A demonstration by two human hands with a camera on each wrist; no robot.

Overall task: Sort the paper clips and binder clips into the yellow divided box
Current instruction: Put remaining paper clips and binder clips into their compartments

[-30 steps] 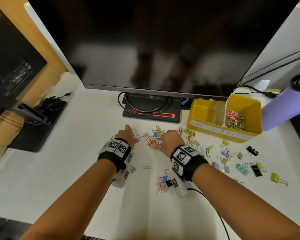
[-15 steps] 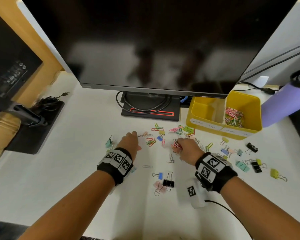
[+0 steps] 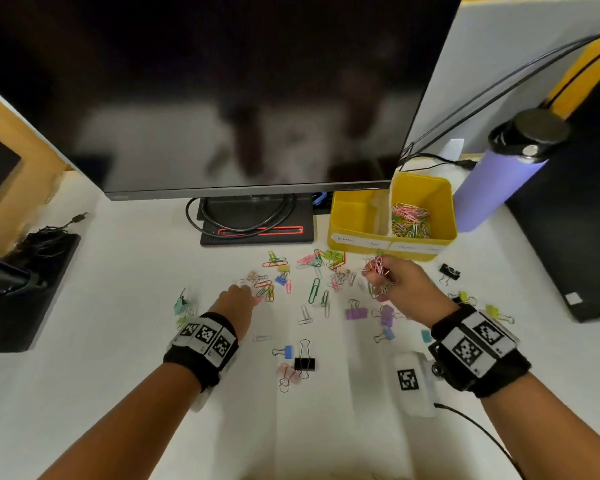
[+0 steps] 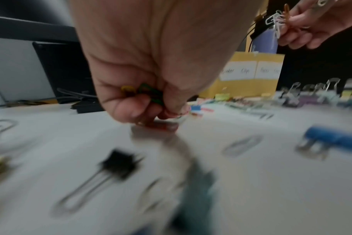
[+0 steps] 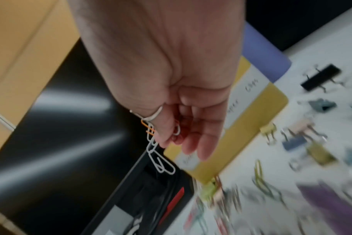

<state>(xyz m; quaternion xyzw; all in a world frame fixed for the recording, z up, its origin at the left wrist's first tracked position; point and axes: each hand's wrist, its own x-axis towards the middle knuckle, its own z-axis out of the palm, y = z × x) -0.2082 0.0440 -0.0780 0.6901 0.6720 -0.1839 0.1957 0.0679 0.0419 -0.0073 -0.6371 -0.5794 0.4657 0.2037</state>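
The yellow divided box [image 3: 357, 244] stands under the monitor's right end; its right half holds a heap of paper clips [image 3: 410, 221], its left half shows only bare yellow. My right hand [image 3: 395, 284] hangs just in front of the box and grips a bunch of paper clips [image 3: 376, 265], some dangling [image 5: 161, 162]. My left hand [image 3: 238, 299] is down on the desk among loose paper clips [image 3: 269, 289]; its curled fingers hold green and yellow paper clips [image 4: 149, 93]. Binder clips [image 3: 355, 312] lie scattered across the desk.
A black monitor [image 3: 222, 98] on its stand [image 3: 257, 223] fills the back. A purple bottle [image 3: 496, 181] stands right of the box, and a black case [image 3: 568, 220] lies beyond it. A black pad with cables [image 3: 25, 292] sits at the left.
My right hand lifted from the pile with a bunch of paper clips and moved right towards the box. My left hand drew back slightly and stayed on the loose clips.
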